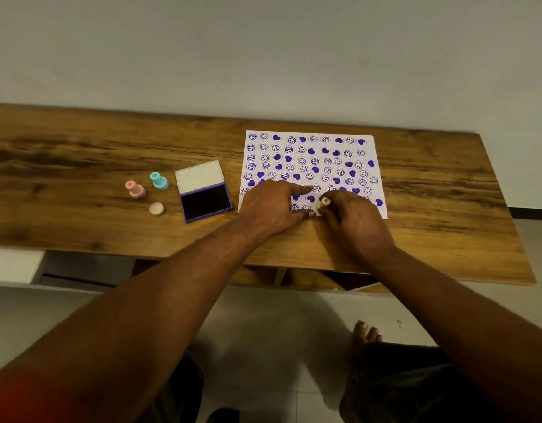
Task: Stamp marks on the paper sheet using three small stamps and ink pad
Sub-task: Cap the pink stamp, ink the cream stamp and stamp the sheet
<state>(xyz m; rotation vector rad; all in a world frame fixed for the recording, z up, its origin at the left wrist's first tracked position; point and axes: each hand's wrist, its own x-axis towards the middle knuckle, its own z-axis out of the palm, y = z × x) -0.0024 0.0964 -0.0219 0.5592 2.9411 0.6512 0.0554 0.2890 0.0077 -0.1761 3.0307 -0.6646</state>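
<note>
A white paper sheet (312,154) lies on the wooden table (80,154), covered with rows of purple smiley and heart marks. My right hand (355,221) grips a small cream stamp (324,203) and holds it upright on the sheet's near edge. My left hand (272,206) lies flat on the sheet's near left part with fingers spread, just left of the stamp. An open ink pad (202,193) with dark purple ink sits left of the sheet. A pink stamp (136,189) and a teal stamp (159,180) stand upright left of the pad.
A small round cream cap (156,208) lies near the pink stamp. The table's far edge meets a pale wall. Below the near edge are my knees and a bare foot (365,334) on a light tiled floor.
</note>
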